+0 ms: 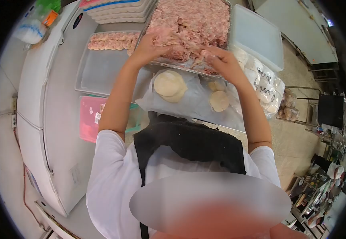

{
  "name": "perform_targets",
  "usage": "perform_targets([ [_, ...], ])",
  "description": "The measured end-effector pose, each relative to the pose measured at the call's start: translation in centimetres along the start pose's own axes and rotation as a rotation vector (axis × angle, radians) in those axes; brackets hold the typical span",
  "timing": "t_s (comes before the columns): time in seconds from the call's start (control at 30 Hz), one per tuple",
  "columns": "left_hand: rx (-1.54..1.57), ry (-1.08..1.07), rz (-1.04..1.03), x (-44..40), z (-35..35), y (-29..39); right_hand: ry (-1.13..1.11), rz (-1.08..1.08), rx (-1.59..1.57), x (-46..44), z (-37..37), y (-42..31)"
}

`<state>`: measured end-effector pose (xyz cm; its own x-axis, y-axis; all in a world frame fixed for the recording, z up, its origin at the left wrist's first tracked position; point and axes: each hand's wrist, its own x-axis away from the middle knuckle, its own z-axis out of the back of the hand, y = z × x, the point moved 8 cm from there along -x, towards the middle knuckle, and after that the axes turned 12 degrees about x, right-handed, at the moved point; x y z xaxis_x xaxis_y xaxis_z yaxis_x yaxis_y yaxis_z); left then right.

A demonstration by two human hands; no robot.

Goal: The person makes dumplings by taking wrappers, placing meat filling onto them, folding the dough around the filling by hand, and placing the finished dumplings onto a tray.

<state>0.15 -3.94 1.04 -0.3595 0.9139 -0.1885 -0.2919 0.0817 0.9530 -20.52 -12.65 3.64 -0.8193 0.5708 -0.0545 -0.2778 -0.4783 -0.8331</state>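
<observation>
A large metal tray (181, 67) heaped with pink minced meat (199, 18) lies in front of me. My left hand (151, 47) is in the meat near the tray's left front corner, its fingers smeared and partly buried. At the right front side my right hand (219, 59) has its fingers curled together on some of the meat. Just below the tray, a stack of round dough wrappers (169, 84) rests on white paper (153, 101). A few more wrappers (219, 101) lie to the right.
To the left, a shallow tray (101, 73) holds rows of filled dumplings (113, 41). Stacked trays (121, 14) stand behind it. A pink lid (89, 123) is near my left forearm. On the right are wrapped packs (265, 89) with handwriting and a translucent lid (258, 36).
</observation>
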Motion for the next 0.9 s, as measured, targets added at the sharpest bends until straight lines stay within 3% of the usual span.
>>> perform_targets([
  [0.1,-0.168,-0.187,0.453,-0.8,-0.9,-3.0,0.137,0.373,0.368,0.4,0.6,-1.0],
  [0.2,-0.044,-0.207,0.089,-0.1,-1.9,1.0,-0.109,0.068,0.618,0.7,4.8,-0.3],
  [0.3,-0.037,-0.289,0.055,0.0,-2.3,0.9,-0.052,0.246,0.367,1.7,4.0,-1.1],
  [0.33,-0.125,-0.272,-0.094,-0.1,-2.4,1.7,-0.032,0.475,0.375,1.6,2.3,-1.2],
  [0.4,-0.303,-0.228,-0.39,0.1,-2.9,3.4,-0.091,0.355,0.307,1.1,0.9,1.4],
  [0.5,-0.206,-0.248,-0.188,-0.1,-3.0,1.4,-0.098,0.256,0.415,-0.2,2.4,2.7],
  [0.6,-0.427,-0.313,0.725,-0.8,-1.3,-7.1,0.082,0.221,0.657,-0.1,3.9,1.2],
  [0.7,-0.205,-0.263,0.736,-0.5,-2.5,-5.7,0.197,0.326,0.656,0.6,1.7,-0.8],
  [0.8,0.054,-0.048,0.315,-1.6,-2.8,-6.7,0.182,0.245,0.776,-1.8,-0.4,5.9],
  [0.9,-0.161,-0.061,0.338,-0.3,-2.4,-1.8,0.006,0.092,0.994,-1.5,2.8,7.9],
])
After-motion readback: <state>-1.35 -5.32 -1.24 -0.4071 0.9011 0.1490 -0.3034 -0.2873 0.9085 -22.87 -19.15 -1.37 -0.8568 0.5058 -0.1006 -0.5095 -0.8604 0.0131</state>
